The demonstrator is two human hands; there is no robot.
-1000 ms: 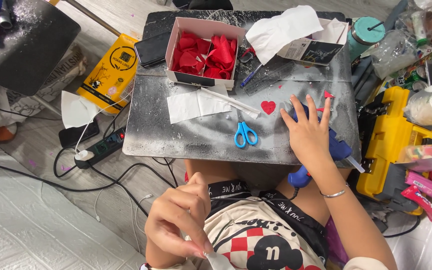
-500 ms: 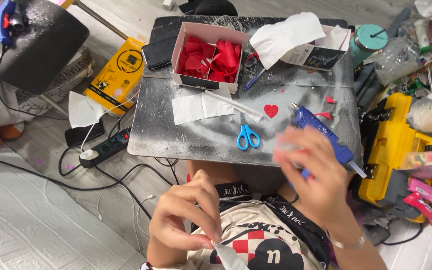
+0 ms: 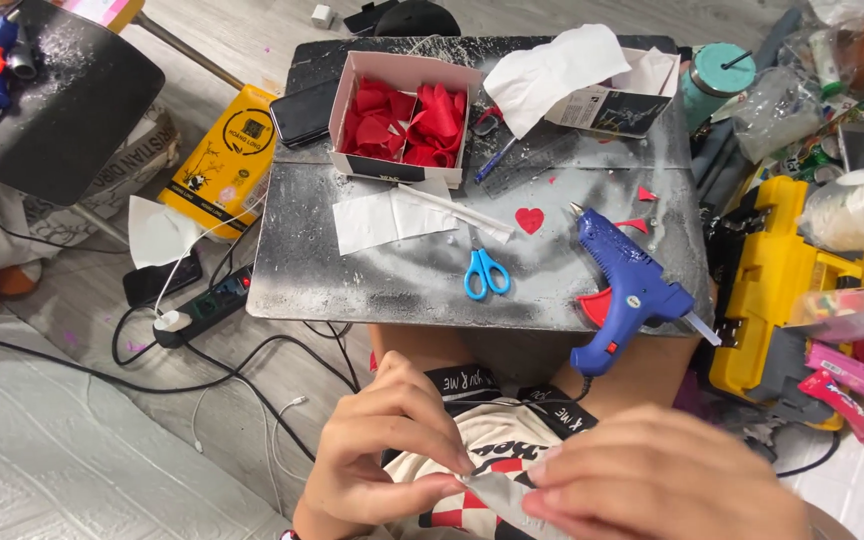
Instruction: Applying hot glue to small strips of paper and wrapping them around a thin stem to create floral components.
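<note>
Grey strip (image 3: 497, 492) — pinched between left hand (image 3: 387, 450) and right hand (image 3: 652, 480)

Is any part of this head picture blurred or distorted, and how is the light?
Head view: right hand softly blurred at the bottom edge; left hand sharper; blue glue gun and scissors crisp; light even with soft shadows; table edges bow slightly from the wide lens.

A pink-walled open cardboard box (image 3: 407, 75) with red pieces inside stands at the table's far edge. Right of it lies a white and black carton (image 3: 612, 108) under white paper. A flat yellow package (image 3: 220, 160) lies on the floor left of the table, and pink wrapped packets (image 3: 852, 375) lie far right.
</note>
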